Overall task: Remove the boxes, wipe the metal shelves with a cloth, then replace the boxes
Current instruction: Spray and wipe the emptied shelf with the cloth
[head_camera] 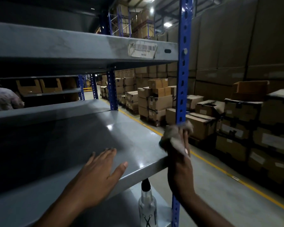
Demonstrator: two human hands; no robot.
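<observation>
A bare grey metal shelf point(88, 131) runs across the middle of the view, with no boxes on it. My left hand point(100, 172) lies flat on its front edge, fingers straight and spread. My right hand point(181, 166) grips a crumpled grey-brown cloth point(175, 136) and holds it against the blue upright post point(183, 79) at the shelf's right front corner. Another grey shelf point(72, 46) with a worn barcode label point(143, 49) hangs above.
A clear spray bottle point(147, 207) with a black top stands on the lower shelf under my hands. Stacks of cardboard boxes point(154, 102) line the aisle to the right, past a yellow floor line point(236, 179). A person's sleeve point(2, 99) shows behind the rack at left.
</observation>
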